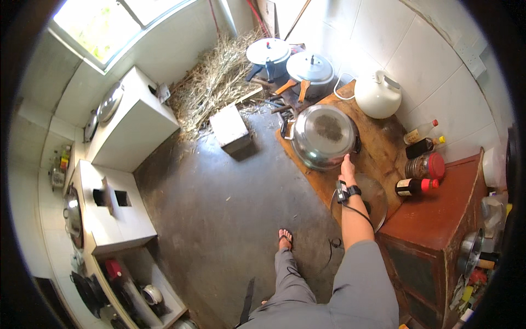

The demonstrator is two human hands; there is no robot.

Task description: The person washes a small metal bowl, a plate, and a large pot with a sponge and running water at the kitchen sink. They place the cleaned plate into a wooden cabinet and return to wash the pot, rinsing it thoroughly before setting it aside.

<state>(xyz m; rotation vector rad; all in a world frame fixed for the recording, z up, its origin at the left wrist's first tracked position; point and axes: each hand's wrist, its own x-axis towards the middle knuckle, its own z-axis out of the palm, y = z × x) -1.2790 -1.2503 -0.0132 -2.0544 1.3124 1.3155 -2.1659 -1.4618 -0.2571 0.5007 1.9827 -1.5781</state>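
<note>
My right hand reaches forward to the near edge of a stainless steel pot with dark side handles. Its fingertips meet the edge; a firm grip cannot be made out. Whether the pot shows its inside or its upturned base is unclear, but a dark stain marks its round middle. The pot sits on a worn wooden tabletop. Partly under my forearm lies a round glass lid. A black watch-like band and a small wired device are on my right wrist. My left hand is out of view.
Bottles and a red-lidded jar line the wall beside a reddish wooden cabinet. A cream electric kettle and two pressure cookers stand beyond the pot. Dry straw and a white block lie ahead; a tiled stove is left.
</note>
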